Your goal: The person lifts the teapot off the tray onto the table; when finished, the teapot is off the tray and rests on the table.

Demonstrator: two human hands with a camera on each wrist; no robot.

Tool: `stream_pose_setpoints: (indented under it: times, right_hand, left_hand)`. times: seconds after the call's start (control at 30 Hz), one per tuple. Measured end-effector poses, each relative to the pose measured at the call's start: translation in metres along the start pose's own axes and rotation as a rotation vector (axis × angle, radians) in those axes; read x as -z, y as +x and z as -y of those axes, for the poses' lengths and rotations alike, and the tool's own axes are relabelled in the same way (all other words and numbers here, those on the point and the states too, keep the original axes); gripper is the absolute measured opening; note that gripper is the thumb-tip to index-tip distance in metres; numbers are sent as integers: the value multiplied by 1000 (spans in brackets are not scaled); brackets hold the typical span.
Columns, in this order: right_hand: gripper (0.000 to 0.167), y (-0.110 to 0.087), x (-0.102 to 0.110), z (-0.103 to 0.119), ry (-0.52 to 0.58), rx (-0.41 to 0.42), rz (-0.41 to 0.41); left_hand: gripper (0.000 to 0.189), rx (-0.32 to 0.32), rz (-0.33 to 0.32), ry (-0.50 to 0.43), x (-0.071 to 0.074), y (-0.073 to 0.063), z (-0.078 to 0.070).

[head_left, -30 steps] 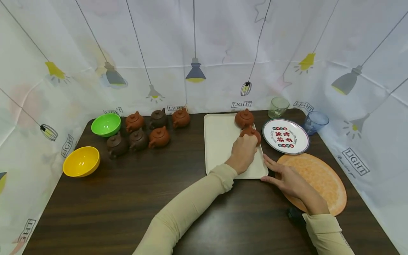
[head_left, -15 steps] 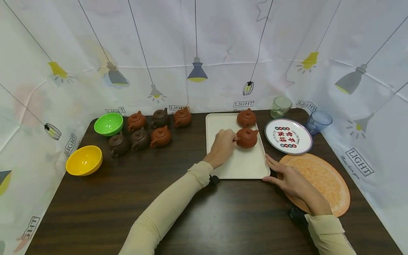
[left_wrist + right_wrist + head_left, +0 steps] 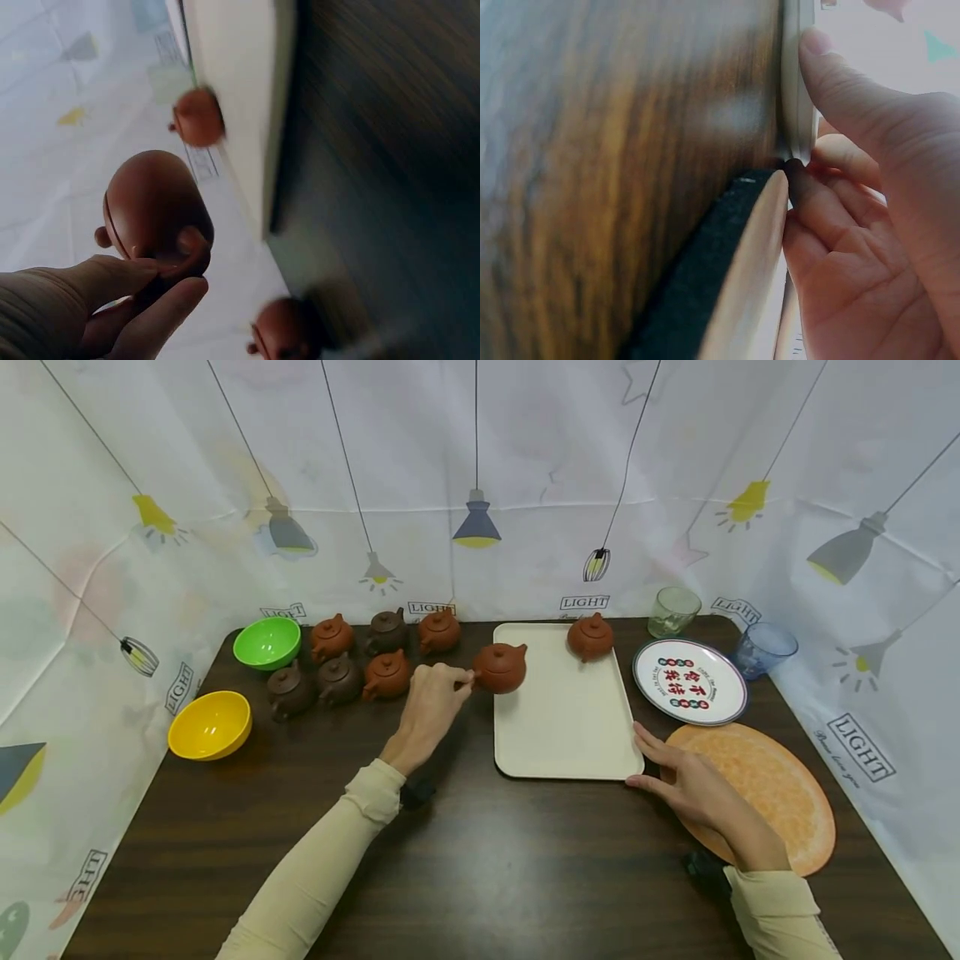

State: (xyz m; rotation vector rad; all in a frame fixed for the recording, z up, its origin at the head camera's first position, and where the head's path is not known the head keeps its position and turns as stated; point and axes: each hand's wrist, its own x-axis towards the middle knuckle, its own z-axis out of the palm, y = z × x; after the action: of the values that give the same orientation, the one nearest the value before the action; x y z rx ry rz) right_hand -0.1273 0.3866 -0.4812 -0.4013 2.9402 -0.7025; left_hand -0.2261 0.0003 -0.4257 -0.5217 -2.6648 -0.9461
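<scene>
My left hand [image 3: 431, 708] pinches the handle of a reddish-brown clay teapot [image 3: 500, 668], which hangs above the left edge of the cream tray [image 3: 570, 735]. In the left wrist view, thumb and fingers meet on the handle of this teapot [image 3: 154, 202]. A second reddish teapot [image 3: 590, 637] stands at the tray's far right corner. My right hand [image 3: 693, 785] holds the tray's near right corner, thumb on the front edge and fingers along the right side. In the right wrist view, the thumb [image 3: 847, 79] lies against the tray's rim [image 3: 801, 90].
Reddish and dark brown teapots [image 3: 387, 675] stand grouped at the back left, beside a green bowl [image 3: 267, 643] and a yellow bowl [image 3: 210, 725]. Right of the tray are a printed plate [image 3: 690, 681], a round orange board [image 3: 772, 793], a green glass [image 3: 673, 612] and a blue glass [image 3: 765, 649].
My left hand has shifted from above the teapot to its handle, then lifted it and carried it left from the tray's right side. My right hand stays at the tray's corner.
</scene>
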Motion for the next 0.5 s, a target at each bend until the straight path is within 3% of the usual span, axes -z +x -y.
stream_pose_setpoints:
  times: [0.13, 0.3, 0.5]
  right_hand:
    - [81, 1, 1, 0, -9, -8, 1]
    - [80, 0, 1, 1, -7, -8, 12]
    - [80, 1, 1, 3, -16, -14, 13]
  left_hand:
    - [14, 45, -45, 32, 6, -6, 26]
    - [9, 89, -66, 55, 1, -9, 48]
    - [53, 77, -75, 62, -7, -6, 61]
